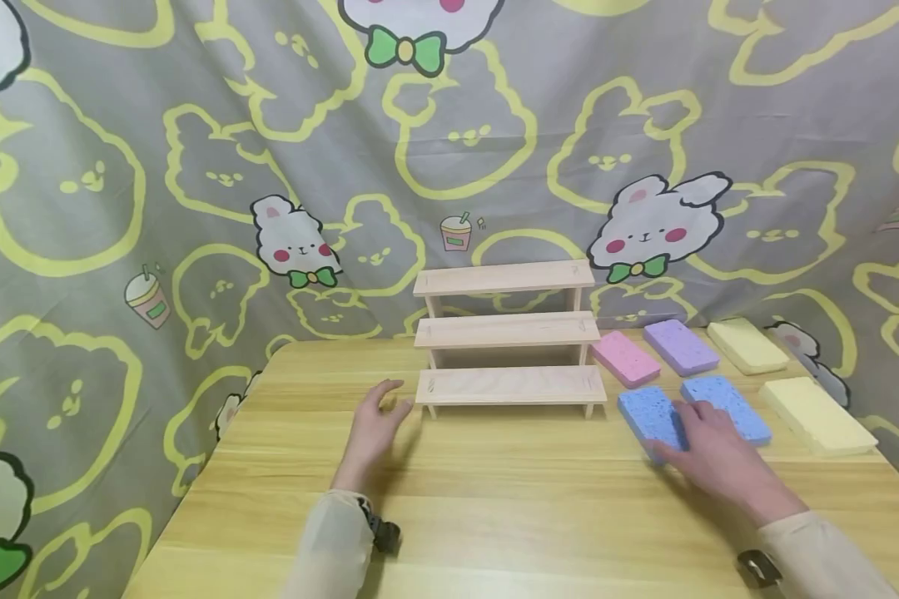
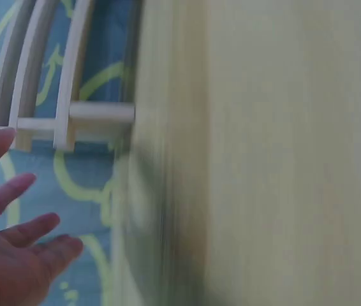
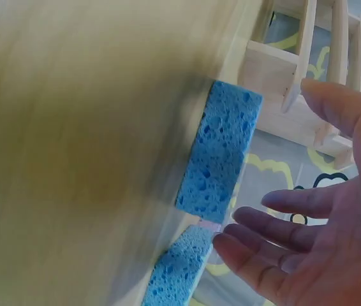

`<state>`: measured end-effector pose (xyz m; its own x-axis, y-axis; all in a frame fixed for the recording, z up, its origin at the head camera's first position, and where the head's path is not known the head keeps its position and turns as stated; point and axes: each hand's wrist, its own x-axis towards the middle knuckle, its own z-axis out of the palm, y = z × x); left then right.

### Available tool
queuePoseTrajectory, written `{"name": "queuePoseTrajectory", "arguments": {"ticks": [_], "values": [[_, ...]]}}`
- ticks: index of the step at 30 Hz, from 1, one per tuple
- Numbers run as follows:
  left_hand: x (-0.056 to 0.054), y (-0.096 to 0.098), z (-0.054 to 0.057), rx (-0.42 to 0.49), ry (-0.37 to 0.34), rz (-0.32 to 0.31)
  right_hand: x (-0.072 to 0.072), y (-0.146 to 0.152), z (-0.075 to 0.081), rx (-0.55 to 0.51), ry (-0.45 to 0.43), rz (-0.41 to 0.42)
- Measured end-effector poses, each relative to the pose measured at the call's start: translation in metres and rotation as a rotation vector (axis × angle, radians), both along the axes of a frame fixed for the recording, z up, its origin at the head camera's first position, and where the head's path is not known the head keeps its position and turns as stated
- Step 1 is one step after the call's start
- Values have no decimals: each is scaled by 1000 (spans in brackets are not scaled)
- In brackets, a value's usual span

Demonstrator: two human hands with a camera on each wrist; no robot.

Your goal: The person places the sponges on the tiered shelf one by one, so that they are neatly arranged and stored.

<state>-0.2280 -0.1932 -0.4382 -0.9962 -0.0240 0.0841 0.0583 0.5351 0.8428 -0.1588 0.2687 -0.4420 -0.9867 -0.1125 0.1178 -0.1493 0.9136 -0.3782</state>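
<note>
My right hand (image 1: 719, 456) hovers over the gap between two blue sponges, a left one (image 1: 644, 414) and a right one (image 1: 730, 408). In the right wrist view its thumb and fingers are spread, apart from the nearer blue sponge (image 3: 220, 152). Beside the lower left end of a three-step wooden shelf (image 1: 511, 384) is my left hand (image 1: 373, 431), holding nothing. The left wrist view shows its fingers (image 2: 21, 229) loosely spread, with the shelf's end just beyond.
Behind the blue sponges lie a pink sponge (image 1: 626, 358), a purple sponge (image 1: 680, 347) and a pale yellow sponge (image 1: 747, 344). A second yellow sponge (image 1: 818, 414) is at the far right. A patterned curtain (image 1: 464, 108) hangs behind the wooden table (image 1: 494, 516).
</note>
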Motion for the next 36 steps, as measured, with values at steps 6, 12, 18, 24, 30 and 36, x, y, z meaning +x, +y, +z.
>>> {"name": "queuePoseTrajectory", "arguments": {"ticks": [6, 12, 18, 24, 30, 36], "values": [[-20, 20, -12, 318, -16, 26, -1, -4, -5, -16, -54, -31], [-29, 34, -24, 604, -78, 95, 0, -6, -9, -1, -47, -58], [-30, 39, -30, 647, -118, 119, -1, -6, -12, 14, -33, -72], [-32, 38, -34, 710, -161, 106, -2, -2, -14, -6, -46, -67], [-34, 35, -37, 763, -187, 80, -2, 1, -8, -29, -73, -77], [-34, 33, -38, 771, -201, 64, 2, 3, -2, -57, -50, -97]]}}
